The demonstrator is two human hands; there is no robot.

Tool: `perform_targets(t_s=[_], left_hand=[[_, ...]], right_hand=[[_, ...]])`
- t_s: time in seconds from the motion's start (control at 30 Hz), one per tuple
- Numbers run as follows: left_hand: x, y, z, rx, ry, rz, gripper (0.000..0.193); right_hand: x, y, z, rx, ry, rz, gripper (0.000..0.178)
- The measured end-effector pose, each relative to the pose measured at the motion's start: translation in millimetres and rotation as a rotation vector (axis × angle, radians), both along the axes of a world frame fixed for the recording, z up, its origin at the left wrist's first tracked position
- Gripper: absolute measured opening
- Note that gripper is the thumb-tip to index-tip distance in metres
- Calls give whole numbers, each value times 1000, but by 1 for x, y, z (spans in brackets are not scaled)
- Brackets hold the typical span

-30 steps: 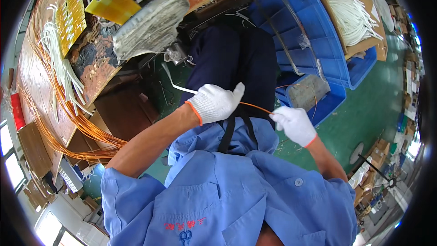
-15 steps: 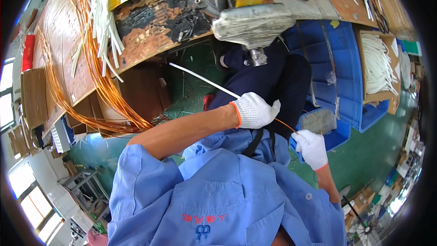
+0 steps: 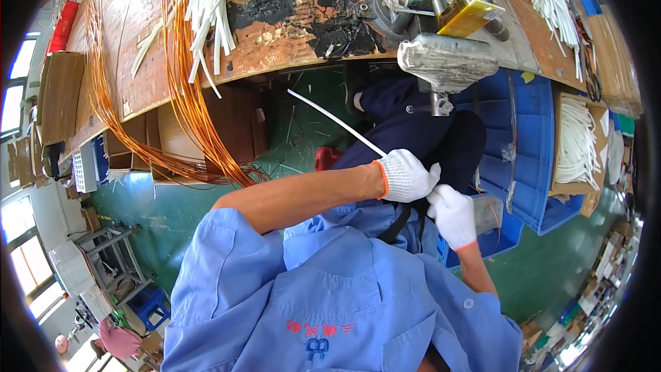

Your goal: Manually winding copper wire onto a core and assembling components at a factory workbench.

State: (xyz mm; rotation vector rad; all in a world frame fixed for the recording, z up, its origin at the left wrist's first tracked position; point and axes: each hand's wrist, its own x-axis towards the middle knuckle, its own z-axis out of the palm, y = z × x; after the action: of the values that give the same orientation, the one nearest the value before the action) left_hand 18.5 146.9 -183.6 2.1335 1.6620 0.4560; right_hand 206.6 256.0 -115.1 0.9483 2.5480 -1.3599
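My left hand (image 3: 407,176), in a white knit glove with an orange cuff, is closed round a thin white tube (image 3: 334,118). The tube sticks out of it toward the upper left, over the floor. Close against its thumb is my gloved right hand (image 3: 452,217), fingers pinched together. The copper wire it grips is hidden now between the two hands; a moment earlier it showed running from one hand to the other. Both hands are over my lap.
A wooden bench (image 3: 275,38) runs ahead, with a vise-like clamp (image 3: 447,62) at its edge. Long copper wires (image 3: 186,117) hang off its left side near white tubes (image 3: 206,14). Blue bins (image 3: 513,145) and a carton of white tubes (image 3: 575,141) stand at the right.
My right hand has come left and up to meet my left hand, and the stretch of copper wire between them no longer shows. The whole view has shifted.
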Motion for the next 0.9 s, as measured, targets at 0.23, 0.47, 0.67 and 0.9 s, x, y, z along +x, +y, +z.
perform_targets(t_s=[0.23, 0.47, 0.67, 0.9], left_hand=[[-3, -1, 15, -94, 3, 53, 53], [0, -2, 15, -27, 22, 83, 57], [30, -10, 55, 388, 124, 295, 22], [69, 40, 146, 117, 216, -22, 14]], right_hand=[[11, 6, 9, -112, -115, -89, 20], [0, -2, -13, 97, 46, 22, 21], [57, 44, -3, 6, -73, -145, 22], [137, 49, 2, -220, -90, -406, 24]])
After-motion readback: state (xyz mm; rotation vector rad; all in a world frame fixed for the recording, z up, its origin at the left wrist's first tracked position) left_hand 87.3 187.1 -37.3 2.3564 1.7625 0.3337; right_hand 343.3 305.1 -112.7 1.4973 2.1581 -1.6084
